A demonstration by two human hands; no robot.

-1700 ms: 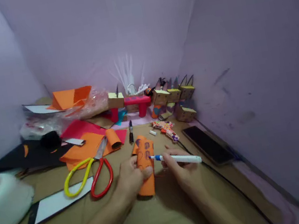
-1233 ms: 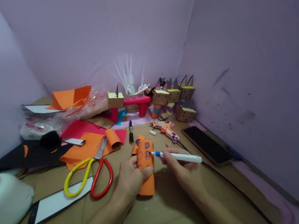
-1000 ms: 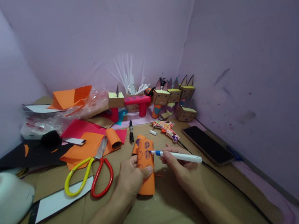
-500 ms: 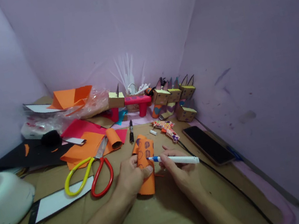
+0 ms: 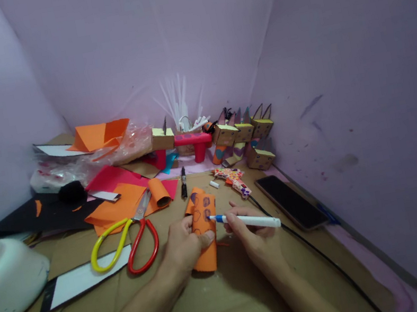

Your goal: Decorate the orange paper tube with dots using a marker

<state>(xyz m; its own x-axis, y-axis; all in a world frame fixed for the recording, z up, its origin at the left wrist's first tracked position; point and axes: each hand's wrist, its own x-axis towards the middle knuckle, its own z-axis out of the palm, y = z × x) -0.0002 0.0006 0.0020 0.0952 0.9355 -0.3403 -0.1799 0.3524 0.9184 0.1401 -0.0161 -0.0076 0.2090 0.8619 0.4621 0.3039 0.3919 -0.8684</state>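
My left hand (image 5: pixel 186 243) is wrapped round an orange paper tube (image 5: pixel 206 253), its thumb pressed across the front. Dark purple spots and outlined shapes are drawn on the upper half of the tube. In my right hand (image 5: pixel 258 244) is a white marker (image 5: pixel 254 220) with a blue tip end, held like a pen. The marker's tip meets one of the spots on the tube's right side. Left of my hands lie scissors (image 5: pixel 139 220) with one yellow and one red handle. A black marker (image 5: pixel 183 183) rests beyond the tube, and a small white cap (image 5: pixel 214 184) lies beside it.
A phone (image 5: pixel 291 200) and a black cable (image 5: pixel 332 260) lie at the right, near a patterned glue gun (image 5: pixel 232 178). Several cardboard animal heads (image 5: pixel 261 157) stand at the back right. Orange paper (image 5: pixel 110 208) and a white pot (image 5: pixel 8 282) are on the left.
My right hand has shifted slightly right and up with the white marker, its tip now on a spot nearer the tube's right edge. My left hand keeps its hold on the tube.
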